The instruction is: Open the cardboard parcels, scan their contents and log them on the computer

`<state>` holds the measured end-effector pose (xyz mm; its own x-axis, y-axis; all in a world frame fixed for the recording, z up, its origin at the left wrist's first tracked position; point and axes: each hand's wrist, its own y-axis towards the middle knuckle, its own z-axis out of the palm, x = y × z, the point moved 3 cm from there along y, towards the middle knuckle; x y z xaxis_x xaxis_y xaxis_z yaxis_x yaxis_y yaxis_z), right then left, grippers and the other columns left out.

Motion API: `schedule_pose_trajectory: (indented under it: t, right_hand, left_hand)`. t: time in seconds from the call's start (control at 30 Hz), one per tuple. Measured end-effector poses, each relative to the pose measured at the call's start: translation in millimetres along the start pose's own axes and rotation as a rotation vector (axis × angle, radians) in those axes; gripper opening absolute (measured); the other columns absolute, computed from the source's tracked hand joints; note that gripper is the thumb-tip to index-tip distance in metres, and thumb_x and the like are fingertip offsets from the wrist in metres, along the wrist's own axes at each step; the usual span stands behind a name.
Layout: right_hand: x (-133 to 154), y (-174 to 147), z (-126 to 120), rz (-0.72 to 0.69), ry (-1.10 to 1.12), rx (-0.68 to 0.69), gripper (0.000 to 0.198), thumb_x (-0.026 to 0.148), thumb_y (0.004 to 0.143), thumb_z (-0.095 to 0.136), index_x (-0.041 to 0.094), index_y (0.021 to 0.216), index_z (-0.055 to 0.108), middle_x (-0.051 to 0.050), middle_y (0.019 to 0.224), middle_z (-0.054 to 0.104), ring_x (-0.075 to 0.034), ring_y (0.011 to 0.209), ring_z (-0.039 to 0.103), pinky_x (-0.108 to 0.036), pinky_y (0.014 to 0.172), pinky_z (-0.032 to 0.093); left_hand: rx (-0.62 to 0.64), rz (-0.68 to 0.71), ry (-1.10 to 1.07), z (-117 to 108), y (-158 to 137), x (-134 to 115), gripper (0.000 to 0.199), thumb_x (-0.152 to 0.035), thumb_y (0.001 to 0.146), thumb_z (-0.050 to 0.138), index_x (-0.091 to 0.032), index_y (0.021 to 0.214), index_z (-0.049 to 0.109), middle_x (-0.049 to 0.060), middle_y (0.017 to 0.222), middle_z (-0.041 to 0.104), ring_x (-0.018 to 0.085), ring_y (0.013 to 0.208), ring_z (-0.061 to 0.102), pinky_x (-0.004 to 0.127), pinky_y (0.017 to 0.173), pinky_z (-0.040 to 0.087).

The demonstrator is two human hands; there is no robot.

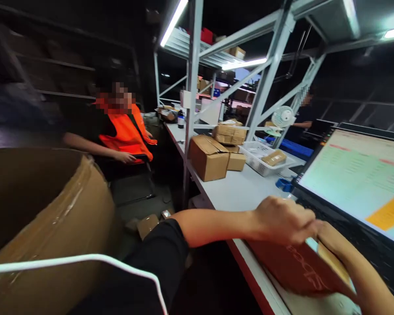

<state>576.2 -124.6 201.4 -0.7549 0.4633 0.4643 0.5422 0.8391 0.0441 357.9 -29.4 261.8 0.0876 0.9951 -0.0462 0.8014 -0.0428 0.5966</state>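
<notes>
Head view: the bare left hand curls its fingers tightly at the upper edge of a red-brown cardboard box with pale lettering, and the right hand meets it there, its fingers largely hidden. Blur and overlap leave it impossible to tell exactly what either grip has hold of. From the hands, the box lies at 6 o'clock, tilted above the near edge of the long white desk. At 2 o'clock, just beside them, a black laptop shows a pale green screen. At 11 o'clock sit a small blue ring-shaped object and, farther out, a white plastic basket with a brown package inside. Plain brown cardboard boxes stand at 10 o'clock. Well apart, toward 10 o'clock, is a person in an orange vest; a big brown cardboard container fills 9 o'clock.
</notes>
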Motion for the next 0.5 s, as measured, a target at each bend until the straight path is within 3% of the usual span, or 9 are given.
schedule_pose_trajectory:
  t: [0.1, 0.17, 0.27, 0.4, 0.5]
  right_hand:
    - [-27, 11, 10, 0.172, 0.078, 0.074, 0.069, 0.074, 0.088, 0.039, 0.021, 0.069, 0.079, -0.019, 0.091, 0.081, -0.042, 0.099, 0.076, -0.048, 0.091, 0.059]
    - [-39, 16, 14, 0.217, 0.068, 0.054, 0.072, 0.078, 0.087, 0.039, 0.022, 0.074, 0.081, -0.02, 0.093, 0.081, -0.045, 0.101, 0.076, -0.053, 0.096, 0.057]
    - [-47, 19, 14, 0.185, 0.029, -0.033, 0.073, 0.082, 0.086, 0.038, 0.025, 0.074, 0.081, -0.021, 0.093, 0.08, -0.048, 0.097, 0.075, -0.059, 0.094, 0.056]
    - [-42, 9, 12, 0.088, 0.014, -0.119, 0.063, 0.072, 0.089, 0.038, 0.026, 0.078, 0.08, -0.022, 0.1, 0.08, -0.047, 0.104, 0.075, -0.056, 0.094, 0.057]
    - [-29, 0, 12, 0.046, -0.021, -0.101, 0.059, 0.065, 0.092, 0.036, 0.026, 0.082, 0.08, -0.022, 0.099, 0.08, -0.045, 0.101, 0.075, -0.053, 0.09, 0.058]
  left_hand:
    - [0.211, 0.001, 0.079, -9, -32, -4, 0.024, -0.033, 0.106, 0.053, -0.019, 0.11, 0.072, 0.008, 0.087, 0.077, 0.026, 0.077, 0.074, 0.034, 0.063, 0.051]
    - [0.382, 0.03, 0.058, -15, -33, -1, 0.022, -0.028, 0.102, 0.06, -0.02, 0.119, 0.07, 0.009, 0.091, 0.077, 0.027, 0.078, 0.074, 0.035, 0.06, 0.05]
    - [0.555, 0.115, 0.028, -17, -2, 1, 0.033, -0.027, 0.097, 0.068, -0.019, 0.128, 0.068, 0.013, 0.107, 0.078, 0.031, 0.094, 0.074, 0.039, 0.061, 0.049]
    - [0.712, 0.223, 0.098, 2, 48, -12, 0.048, -0.026, 0.081, 0.087, -0.019, 0.126, 0.073, 0.014, 0.125, 0.076, 0.034, 0.112, 0.072, 0.043, 0.072, 0.053]
    - [0.788, 0.322, 0.106, 22, 60, -28, 0.034, -0.022, 0.081, 0.083, -0.021, 0.115, 0.079, 0.014, 0.14, 0.071, 0.034, 0.129, 0.066, 0.045, 0.086, 0.055]
